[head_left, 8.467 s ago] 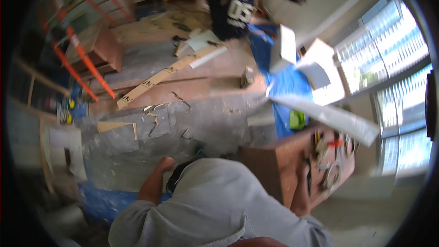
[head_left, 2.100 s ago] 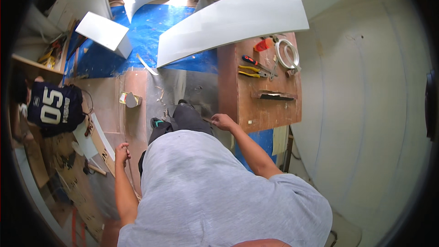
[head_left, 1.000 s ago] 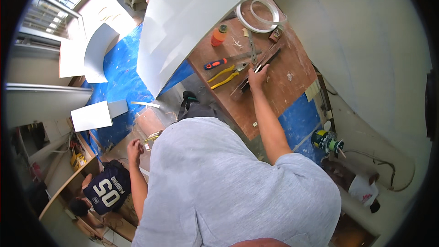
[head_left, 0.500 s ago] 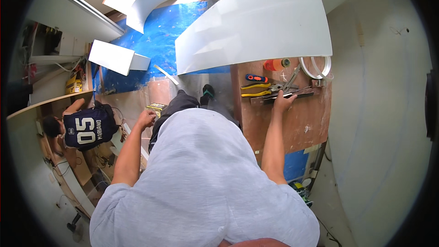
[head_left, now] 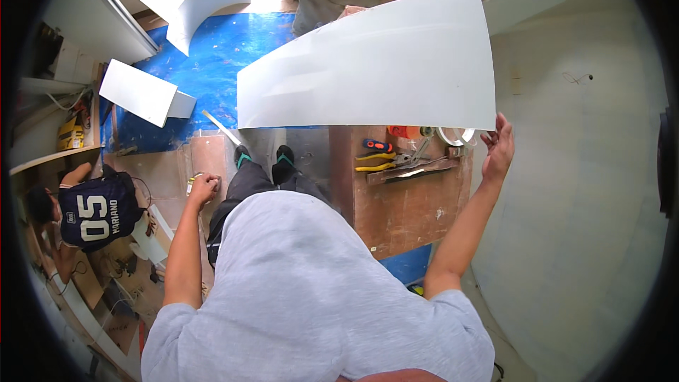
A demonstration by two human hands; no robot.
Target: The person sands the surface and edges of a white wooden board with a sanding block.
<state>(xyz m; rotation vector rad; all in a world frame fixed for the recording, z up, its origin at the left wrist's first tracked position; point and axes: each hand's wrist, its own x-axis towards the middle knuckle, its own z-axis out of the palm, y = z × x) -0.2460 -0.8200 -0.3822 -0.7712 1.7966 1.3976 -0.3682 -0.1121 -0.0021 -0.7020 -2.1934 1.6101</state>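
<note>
Overhead, big white sheet spans above wooden worktable, its lower edge over table's far end. Right hand open, fingers spread, at sheet's lower right corner, just off table's right edge; contact hard to tell. Left hand curled shut around small yellowish object, well left of table. Pliers and roll of tape lie on table just under sheet's edge. Person in dark jersey crouches far left of table.

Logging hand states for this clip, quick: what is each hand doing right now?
Left hand: closed around a small yellowish object, kind unclear.
Right hand: open, fingers spread at the white panel's lower corner, gripping nothing.
</note>
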